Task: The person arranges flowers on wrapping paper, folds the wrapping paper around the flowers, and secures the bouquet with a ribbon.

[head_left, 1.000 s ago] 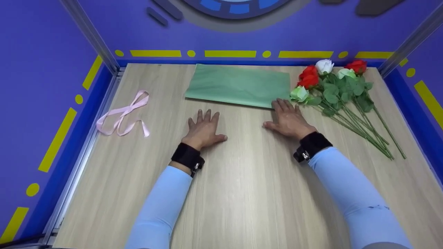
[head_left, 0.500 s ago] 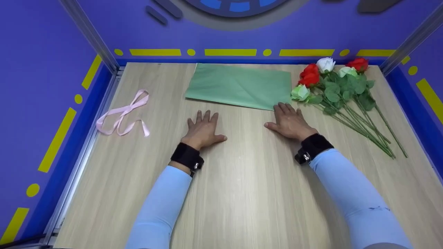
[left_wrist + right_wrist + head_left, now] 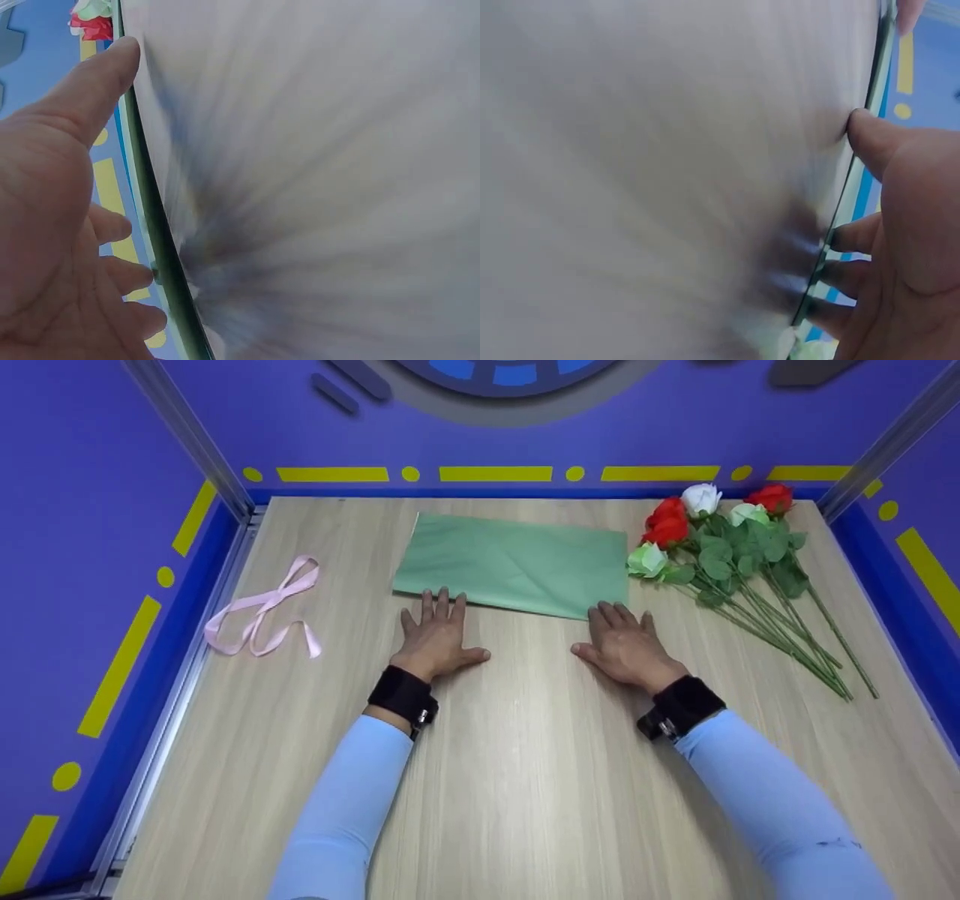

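Note:
A folded sheet of green wrapping paper (image 3: 517, 562) lies flat toward the back of the table, its near edge facing me. My left hand (image 3: 435, 636) has its fingers spread, the fingertips right at the paper's near left edge. At the near right corner, my right hand (image 3: 626, 645) lies palm down with its fingertips on the paper's edge. Both thumbs point inward over the bare wood. In the left wrist view the fingers (image 3: 126, 276) reach the green edge; the right wrist view has the fingers (image 3: 845, 277) along it too.
Artificial roses (image 3: 720, 540) in red, white and pale green lie at the back right, stems toward me. A pink ribbon (image 3: 266, 604) lies loosely looped at the left. Blue panels (image 3: 510, 442) wall the wooden table (image 3: 517, 780) at the back and sides.
The green paper has slid toward me, away from the table's back edge. My right hand has drawn back with it; my left fingertips now meet its near edge.

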`<action>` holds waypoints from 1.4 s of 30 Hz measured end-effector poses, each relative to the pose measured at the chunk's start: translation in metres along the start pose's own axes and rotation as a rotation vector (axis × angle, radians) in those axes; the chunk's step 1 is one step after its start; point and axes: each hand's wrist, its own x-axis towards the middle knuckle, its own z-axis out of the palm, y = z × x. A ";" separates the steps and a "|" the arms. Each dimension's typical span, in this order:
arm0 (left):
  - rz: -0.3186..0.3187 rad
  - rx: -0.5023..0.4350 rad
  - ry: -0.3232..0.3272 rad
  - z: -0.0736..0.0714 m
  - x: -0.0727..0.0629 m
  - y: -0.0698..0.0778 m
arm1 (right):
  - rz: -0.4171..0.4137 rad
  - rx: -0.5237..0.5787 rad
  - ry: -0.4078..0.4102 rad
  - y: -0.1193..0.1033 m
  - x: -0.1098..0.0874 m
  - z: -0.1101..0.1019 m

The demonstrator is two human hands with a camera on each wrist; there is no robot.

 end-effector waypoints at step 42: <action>-0.026 -0.010 -0.058 0.002 -0.008 0.011 | 0.244 0.167 0.045 0.029 -0.050 0.002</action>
